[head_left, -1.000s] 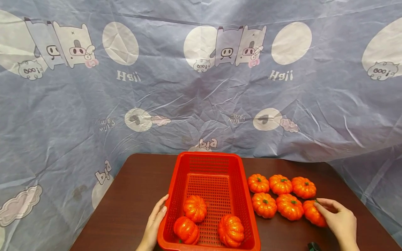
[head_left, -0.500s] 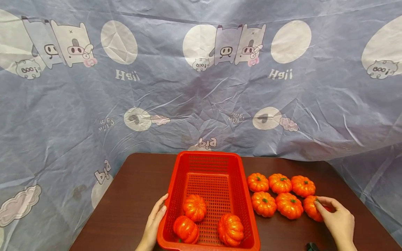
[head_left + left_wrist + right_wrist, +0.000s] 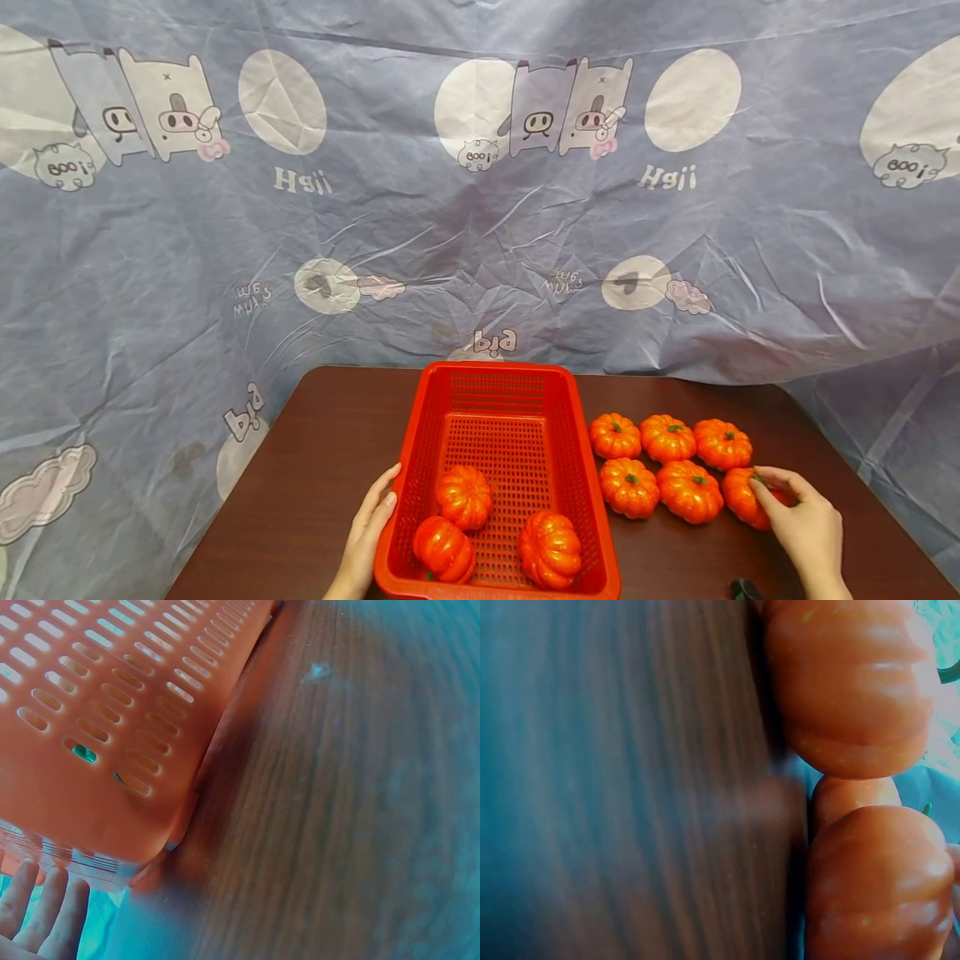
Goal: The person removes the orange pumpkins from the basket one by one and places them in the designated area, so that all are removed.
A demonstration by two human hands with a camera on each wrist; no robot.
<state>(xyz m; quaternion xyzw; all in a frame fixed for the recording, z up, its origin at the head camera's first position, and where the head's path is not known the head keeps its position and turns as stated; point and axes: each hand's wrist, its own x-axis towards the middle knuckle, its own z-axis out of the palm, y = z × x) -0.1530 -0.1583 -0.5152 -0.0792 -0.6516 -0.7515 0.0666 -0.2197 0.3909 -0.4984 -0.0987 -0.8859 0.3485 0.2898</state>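
A small black thing [image 3: 744, 590] is cut off at the bottom. The left hand [image 3: 363, 535], fingers straight, touches a red plastic basket [image 3: 498, 442] full of holes; three shiny, bumpy pumpkins [image 3: 551, 550] sit inside. The right hand [image 3: 812, 527] pinches one partly hidden pumpkin [image 3: 741, 498], beside five other pumpkins [image 3: 690, 493] on the brown desk [image 3: 322, 450]. Behind hangs wrinkly cloth [image 3: 450, 225].

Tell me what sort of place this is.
Probably a makeshift staging corner rather than a furnished room, though little beyond it shows: a creased, cartoon-printed cloth hangs behind and beside a dark table, where pumpkins sit in two neat rows by a red basket.
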